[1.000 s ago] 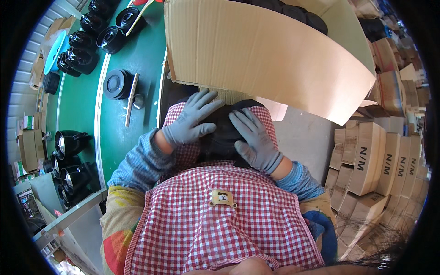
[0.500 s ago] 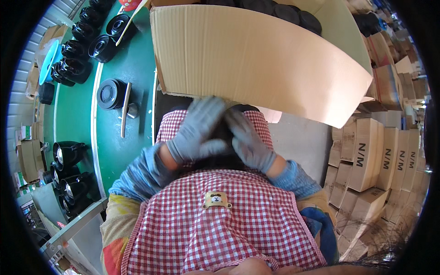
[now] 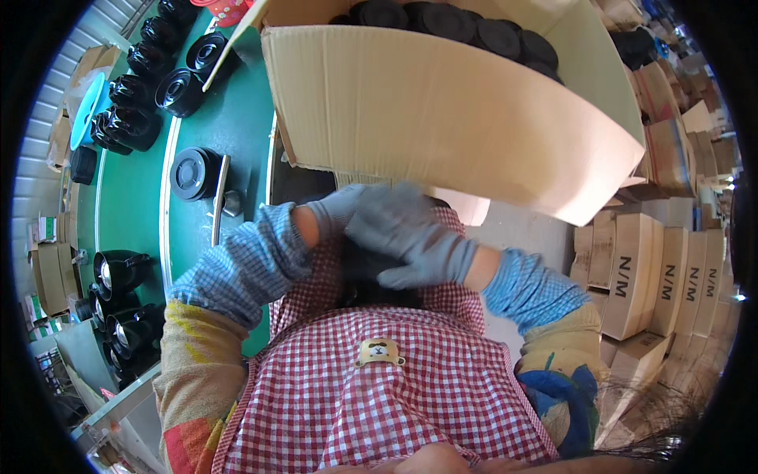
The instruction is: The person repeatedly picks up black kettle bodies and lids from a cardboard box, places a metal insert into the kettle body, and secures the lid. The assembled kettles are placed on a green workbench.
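Note:
Both of my hands wear grey gloves and meet over my lap, smeared by motion. My right hand (image 3: 418, 245) lies across my left hand (image 3: 338, 208), its thumb held apart from its fingers. The left hand's fingers are mostly hidden under the right. Below them, between my knees, is a black shape (image 3: 369, 280); what it is I cannot make out. In front of my hands stands a large open cardboard box (image 3: 450, 118) with several round black parts (image 3: 446, 22) inside.
To my left runs a green worktable (image 3: 229, 126) bearing a round black lidded part (image 3: 193, 174), a metal bar (image 3: 220, 197) and several glossy black housings (image 3: 134, 126). Black lamp-like parts (image 3: 130, 328) sit at its near end. Stacked cartons (image 3: 636, 276) stand on my right.
My right hand has swung left and now overlaps my left hand; before, they were side by side, fingers stretched forward. The view has shifted slightly, showing more of the box's contents.

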`<state>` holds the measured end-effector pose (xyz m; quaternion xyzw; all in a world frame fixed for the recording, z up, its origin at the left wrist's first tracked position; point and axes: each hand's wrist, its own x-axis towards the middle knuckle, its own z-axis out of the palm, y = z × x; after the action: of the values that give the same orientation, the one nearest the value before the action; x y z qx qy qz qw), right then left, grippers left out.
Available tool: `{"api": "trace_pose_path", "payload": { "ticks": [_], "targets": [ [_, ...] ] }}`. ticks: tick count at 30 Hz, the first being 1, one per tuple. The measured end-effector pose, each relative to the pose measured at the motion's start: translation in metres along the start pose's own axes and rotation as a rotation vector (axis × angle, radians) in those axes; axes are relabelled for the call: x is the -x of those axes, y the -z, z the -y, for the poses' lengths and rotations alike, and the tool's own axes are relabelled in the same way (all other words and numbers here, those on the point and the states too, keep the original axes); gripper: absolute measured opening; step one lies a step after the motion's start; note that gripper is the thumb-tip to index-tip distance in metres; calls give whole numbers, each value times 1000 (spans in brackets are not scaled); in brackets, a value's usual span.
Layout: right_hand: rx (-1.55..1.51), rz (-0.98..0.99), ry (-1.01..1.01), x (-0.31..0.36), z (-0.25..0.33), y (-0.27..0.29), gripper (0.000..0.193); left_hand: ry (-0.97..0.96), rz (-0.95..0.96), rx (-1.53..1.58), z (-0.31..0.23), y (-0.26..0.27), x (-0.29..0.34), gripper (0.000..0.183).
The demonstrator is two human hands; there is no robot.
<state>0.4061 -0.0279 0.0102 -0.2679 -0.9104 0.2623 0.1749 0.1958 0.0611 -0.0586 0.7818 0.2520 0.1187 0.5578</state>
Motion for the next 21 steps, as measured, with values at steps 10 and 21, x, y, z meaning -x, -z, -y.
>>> {"api": "trace_pose_path", "payload": {
  "ticks": [10, 21],
  "targets": [
    [222, 87, -19, 19, -23, 36, 77, -326, 101, -306, -24, 16, 11, 45],
    [58, 283, -8, 3, -37, 37, 87, -175, 66, 158, -7, 0, -8, 40]
  ]
}}
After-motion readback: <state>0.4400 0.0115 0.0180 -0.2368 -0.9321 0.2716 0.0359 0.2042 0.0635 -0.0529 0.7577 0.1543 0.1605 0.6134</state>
